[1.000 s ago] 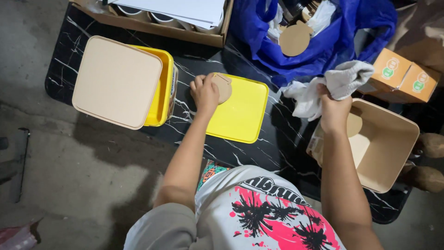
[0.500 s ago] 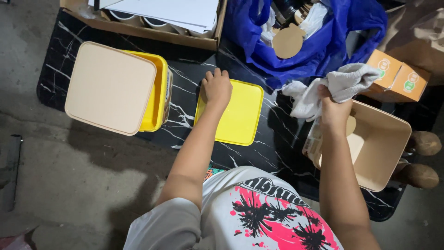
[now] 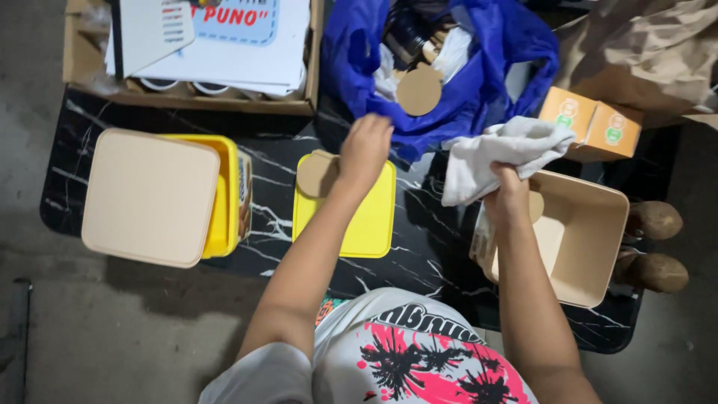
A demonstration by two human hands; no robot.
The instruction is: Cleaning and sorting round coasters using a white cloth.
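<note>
While the left hand (image 3: 364, 148) hung loose over the yellow lid (image 3: 364, 217), the right hand (image 3: 507, 196) gripped a white cloth (image 3: 499, 153).
1 round brown disc (image 3: 317, 173) lay on that lid's upper left corner; a beige box (image 3: 580, 236) sat to its right.

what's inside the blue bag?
In the blue bag: a round tan disc, white wrapping and some dark items at the top. The bag's folds cover the rest. The left hand hovers at its edge.

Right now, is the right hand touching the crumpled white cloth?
Touching. The head view shows the right hand gripping the crumpled white cloth from below, no gap.
</note>
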